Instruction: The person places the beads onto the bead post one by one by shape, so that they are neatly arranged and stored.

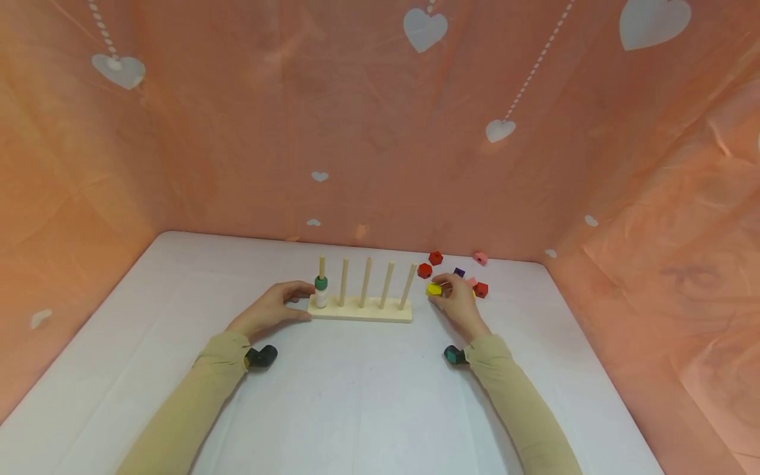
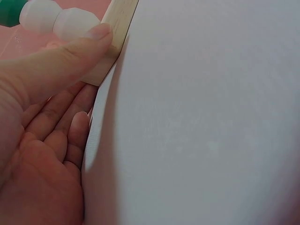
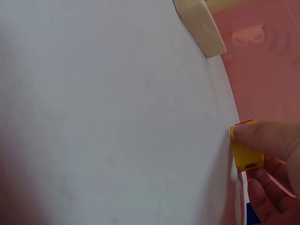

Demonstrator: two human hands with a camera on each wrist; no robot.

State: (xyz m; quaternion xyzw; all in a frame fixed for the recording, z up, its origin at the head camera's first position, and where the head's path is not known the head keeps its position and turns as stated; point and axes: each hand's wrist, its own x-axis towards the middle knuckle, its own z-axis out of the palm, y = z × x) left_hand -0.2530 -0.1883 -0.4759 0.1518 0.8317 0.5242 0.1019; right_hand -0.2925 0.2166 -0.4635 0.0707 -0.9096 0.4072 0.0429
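A wooden peg stand [image 1: 359,316] lies lengthwise across the table, with a row of upright pegs. Its leftmost peg carries white beads [image 1: 321,299] and a green bead [image 1: 321,283] on top of them. My left hand [image 1: 276,307] grips the left end of the stand's base, thumb [image 2: 89,44] on the front side and the other fingers behind it. Off the stand's right end, my right hand [image 1: 458,305] pinches a yellow bead [image 3: 247,152] between thumb and fingers. A hole shows in one face of this yellow bead.
Two red beads [image 1: 436,258] lie behind my right hand. Around it are also another red bead [image 1: 481,289], pink beads [image 1: 480,258] and a dark blue bead [image 1: 459,272]. An orange-pink sheet with white hearts [image 1: 425,30] hangs behind the white table [image 1: 356,396].
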